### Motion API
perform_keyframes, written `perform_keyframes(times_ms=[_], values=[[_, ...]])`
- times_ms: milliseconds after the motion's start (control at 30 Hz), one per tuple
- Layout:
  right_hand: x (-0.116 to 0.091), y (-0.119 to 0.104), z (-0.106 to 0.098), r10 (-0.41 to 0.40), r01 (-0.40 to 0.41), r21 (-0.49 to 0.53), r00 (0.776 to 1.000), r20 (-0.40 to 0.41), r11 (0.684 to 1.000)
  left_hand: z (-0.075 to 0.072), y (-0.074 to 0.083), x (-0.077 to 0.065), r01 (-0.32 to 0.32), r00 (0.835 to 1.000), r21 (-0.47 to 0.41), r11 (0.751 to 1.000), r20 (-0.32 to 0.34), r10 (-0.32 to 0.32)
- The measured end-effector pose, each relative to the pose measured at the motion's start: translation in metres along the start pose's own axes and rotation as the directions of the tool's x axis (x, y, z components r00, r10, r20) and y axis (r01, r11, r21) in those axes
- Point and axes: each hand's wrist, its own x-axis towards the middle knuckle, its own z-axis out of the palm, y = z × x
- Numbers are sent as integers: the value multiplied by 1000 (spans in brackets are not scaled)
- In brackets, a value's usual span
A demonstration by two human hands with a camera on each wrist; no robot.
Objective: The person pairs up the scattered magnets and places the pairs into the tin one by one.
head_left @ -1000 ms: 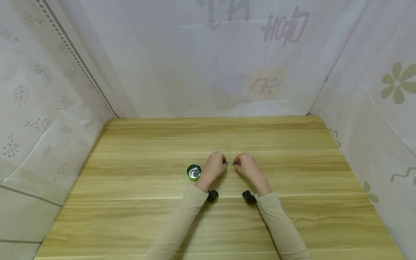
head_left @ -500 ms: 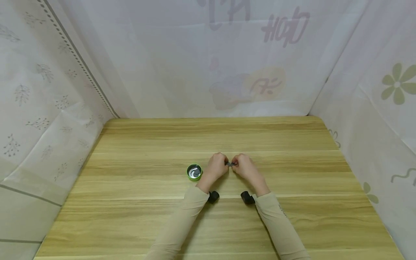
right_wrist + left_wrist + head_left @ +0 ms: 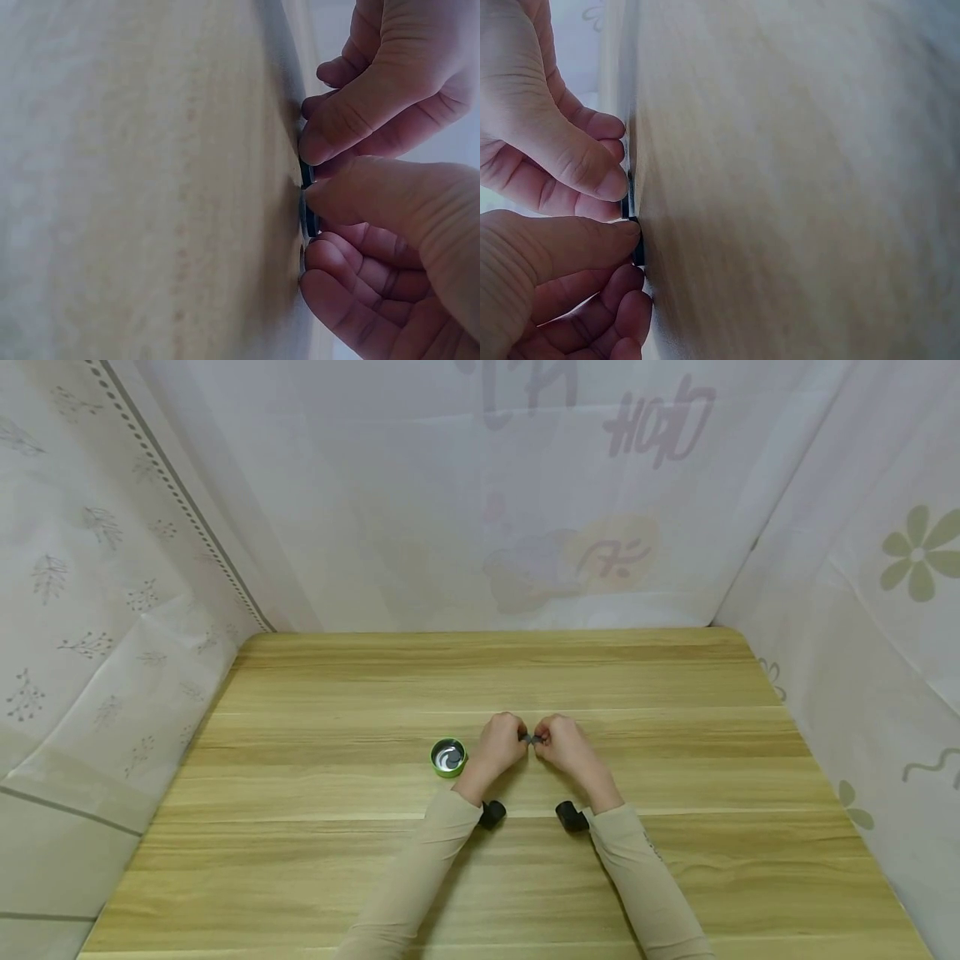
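Near the middle of the table, my left hand [image 3: 501,747] pinches a small dark flat disc [image 3: 638,246] between thumb and fingers. Facing it, my right hand [image 3: 567,747] pinches a similar dark disc [image 3: 310,219]. The two discs meet edge to edge, close over the wood, as both wrist views show. Fingertips cover much of each disc. To the left of my left hand stands a small round tin [image 3: 447,774] with a green outside and shiny inside, holding some dark round pieces [image 3: 453,759].
The wood-grain table [image 3: 337,860] reaches back to a pale printed curtain [image 3: 375,527], with more curtain on both sides. Black wrist cameras, the left one [image 3: 492,815] and the right one [image 3: 572,817], stick out under the sleeves just above the table.
A second ago the hands stood slightly apart with a gap between the discs. They came together by half a second ago and have held almost still since.
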Motion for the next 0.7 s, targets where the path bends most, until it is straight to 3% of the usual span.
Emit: perform_keyframes(times_ms=[700], values=[[1,-3,5,-20,20,7,999,-26,1000,0,-2,1,1,1000,-18,1000,4,-1]])
